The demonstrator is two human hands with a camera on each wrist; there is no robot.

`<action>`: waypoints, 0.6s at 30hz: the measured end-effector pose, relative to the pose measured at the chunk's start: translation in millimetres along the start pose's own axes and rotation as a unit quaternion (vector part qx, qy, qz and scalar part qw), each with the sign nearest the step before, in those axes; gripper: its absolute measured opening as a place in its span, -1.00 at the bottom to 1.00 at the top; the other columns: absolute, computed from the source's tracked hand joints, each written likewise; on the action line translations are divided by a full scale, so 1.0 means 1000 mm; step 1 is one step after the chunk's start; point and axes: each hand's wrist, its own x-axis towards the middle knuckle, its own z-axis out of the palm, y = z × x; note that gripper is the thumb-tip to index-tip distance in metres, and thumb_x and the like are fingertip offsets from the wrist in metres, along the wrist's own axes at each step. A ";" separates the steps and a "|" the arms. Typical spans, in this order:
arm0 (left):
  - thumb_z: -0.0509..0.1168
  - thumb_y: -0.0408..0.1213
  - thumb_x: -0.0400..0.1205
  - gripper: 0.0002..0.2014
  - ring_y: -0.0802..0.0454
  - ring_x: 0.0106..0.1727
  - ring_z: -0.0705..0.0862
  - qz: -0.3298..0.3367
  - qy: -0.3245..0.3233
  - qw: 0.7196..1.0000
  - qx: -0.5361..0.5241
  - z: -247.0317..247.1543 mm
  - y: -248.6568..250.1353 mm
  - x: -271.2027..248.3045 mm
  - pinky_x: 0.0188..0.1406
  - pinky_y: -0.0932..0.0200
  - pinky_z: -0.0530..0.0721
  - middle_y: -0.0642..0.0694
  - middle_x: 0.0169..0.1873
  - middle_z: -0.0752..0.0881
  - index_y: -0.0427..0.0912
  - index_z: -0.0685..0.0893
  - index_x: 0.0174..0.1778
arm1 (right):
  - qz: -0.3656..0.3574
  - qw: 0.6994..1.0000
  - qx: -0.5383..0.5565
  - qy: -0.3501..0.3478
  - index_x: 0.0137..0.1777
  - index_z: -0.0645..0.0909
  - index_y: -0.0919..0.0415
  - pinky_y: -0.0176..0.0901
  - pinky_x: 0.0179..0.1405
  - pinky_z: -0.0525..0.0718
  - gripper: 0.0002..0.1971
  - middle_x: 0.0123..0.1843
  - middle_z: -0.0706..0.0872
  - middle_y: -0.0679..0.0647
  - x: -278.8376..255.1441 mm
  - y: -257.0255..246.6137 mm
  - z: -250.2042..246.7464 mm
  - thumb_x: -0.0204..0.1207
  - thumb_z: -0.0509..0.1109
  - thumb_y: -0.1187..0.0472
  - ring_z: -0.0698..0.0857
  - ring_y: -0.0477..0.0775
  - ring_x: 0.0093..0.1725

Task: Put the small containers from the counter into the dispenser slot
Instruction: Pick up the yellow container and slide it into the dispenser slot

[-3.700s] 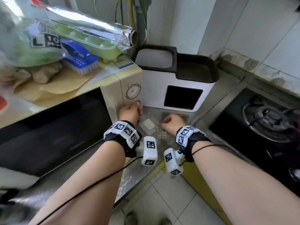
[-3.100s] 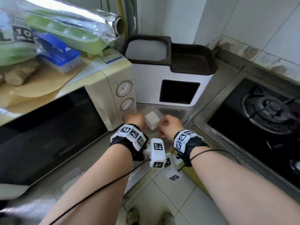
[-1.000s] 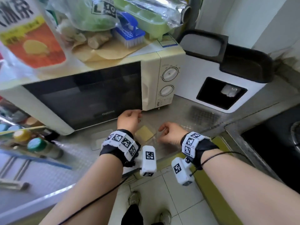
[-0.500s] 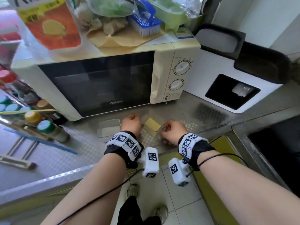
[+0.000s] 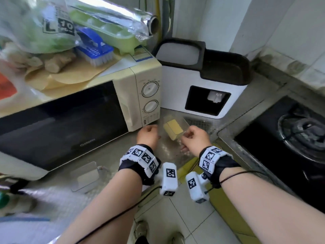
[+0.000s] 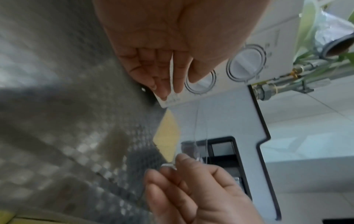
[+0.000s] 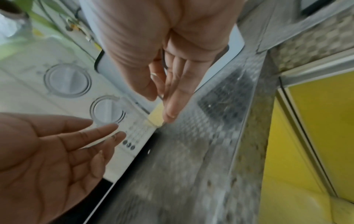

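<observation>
A small clear container [image 5: 173, 129] with yellow contents hangs just above the steel counter, in front of the microwave's knobs. My left hand [image 5: 149, 135] pinches its thin clear rim [image 6: 171, 72] on the left side. On the right side my right hand [image 5: 191, 135] pinches it between thumb and fingers [image 7: 168, 106], beside the yellow part [image 7: 156, 117]. The white dispenser [image 5: 175, 88] stands behind, and inside its dark slot [image 5: 198, 103] sits a small clear container [image 5: 216, 96]. Another clear container [image 5: 86, 175] lies on the counter to the left, below the microwave door.
The cream microwave [image 5: 98, 106] stands on the left with a blue brush, foil roll and bags on top. A black gas hob [image 5: 290, 134] sits to the right. The counter's front edge [image 5: 190, 164] runs just beneath my wrists.
Both hands have lifted the yellow-filled container off the counter and carried it right, from before the microwave door to beside the knobs, nearer the dispenser.
</observation>
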 end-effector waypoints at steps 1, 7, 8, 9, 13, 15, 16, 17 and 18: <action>0.12 -0.27 0.69 -0.67 -0.10 -0.23 0.75 0.008 -0.015 1.000 0.008 0.008 0.005 0.002 -0.28 0.21 0.55 -0.26 0.21 0.71 -0.31 0.63 0.29 | 0.001 1.000 0.016 0.022 -0.32 0.47 0.14 0.07 -0.34 0.83 -0.80 -0.39 0.69 0.16 0.002 0.000 -0.007 0.47 0.37 0.35 0.76 0.11 -0.49; 0.13 -0.23 0.69 -0.66 -0.08 -0.16 0.72 0.021 -0.075 0.996 0.032 0.048 0.025 0.014 -0.03 0.18 0.53 -0.18 -0.05 0.69 -0.38 0.64 0.23 | 0.008 0.990 0.077 0.117 -0.32 0.46 0.06 0.25 -0.18 0.83 -0.78 -0.32 0.71 0.17 0.015 -0.001 -0.034 0.49 0.39 0.29 0.81 0.24 -0.34; 0.13 -0.23 0.70 -0.66 -0.05 -0.19 0.70 0.024 -0.080 0.996 0.037 0.052 0.027 0.016 -0.03 0.18 0.54 -0.16 -0.08 0.67 -0.38 0.64 0.22 | 0.010 0.988 0.079 0.129 -0.32 0.45 0.05 0.24 -0.18 0.83 -0.78 -0.34 0.71 0.14 0.017 -0.002 -0.036 0.49 0.39 0.28 0.82 0.25 -0.33; 0.14 -0.23 0.70 -0.67 -0.04 -0.18 0.69 0.028 -0.086 0.995 0.042 0.057 0.029 0.019 -0.04 0.18 0.55 -0.15 -0.08 0.67 -0.37 0.64 0.21 | 0.012 0.987 0.081 0.142 -0.33 0.44 0.04 0.22 -0.18 0.83 -0.77 -0.35 0.71 0.11 0.019 -0.003 -0.039 0.49 0.39 0.27 0.83 0.25 -0.32; 0.16 -0.22 0.68 -0.68 -0.07 -0.08 0.69 0.037 -0.104 0.992 0.055 0.068 0.033 0.029 0.02 0.12 0.59 -0.20 -0.01 0.72 -0.32 0.65 0.22 | 0.023 0.982 0.099 0.162 -0.31 0.44 0.05 0.20 -0.19 0.84 -0.78 -0.32 0.72 0.10 0.027 -0.007 -0.043 0.50 0.39 0.25 0.84 0.23 -0.32; 0.16 -0.21 0.68 -0.68 -0.08 -0.06 0.68 0.038 -0.110 0.991 0.059 0.070 0.033 0.034 0.04 0.10 0.59 -0.20 0.00 0.73 -0.30 0.66 0.22 | 0.027 0.980 0.102 0.168 -0.30 0.45 0.09 0.17 -0.19 0.84 -0.80 -0.28 0.73 0.13 0.032 -0.011 -0.043 0.51 0.39 0.25 0.83 0.20 -0.33; 0.16 -0.21 0.68 -0.68 -0.07 -0.06 0.68 0.037 -0.113 0.991 0.062 0.070 0.033 0.037 0.02 0.11 0.59 -0.20 0.01 0.73 -0.29 0.66 0.23 | 0.028 0.979 0.105 0.170 -0.28 0.45 0.12 0.16 -0.20 0.84 -0.81 -0.25 0.74 0.17 0.034 -0.013 -0.043 0.52 0.38 0.26 0.83 0.20 -0.33; 0.15 -0.20 0.69 -0.68 -0.07 -0.07 0.68 0.035 -0.118 0.990 0.063 0.070 0.033 0.040 -0.04 0.15 0.58 -0.18 0.01 0.73 -0.29 0.66 0.24 | 0.029 0.979 0.106 0.173 -0.27 0.46 0.14 0.16 -0.20 0.84 -0.82 -0.22 0.76 0.23 0.037 -0.014 -0.042 0.52 0.39 0.26 0.83 0.20 -0.32; 0.15 -0.20 0.69 -0.67 -0.06 -0.09 0.67 0.032 -0.121 0.990 0.063 0.069 0.033 0.042 -0.13 0.20 0.58 -0.17 0.00 0.72 -0.29 0.65 0.25 | 0.029 0.978 0.104 0.176 -0.26 0.47 0.16 0.16 -0.21 0.85 -0.83 -0.19 0.77 0.28 0.039 -0.016 -0.040 0.52 0.39 0.26 0.83 0.21 -0.32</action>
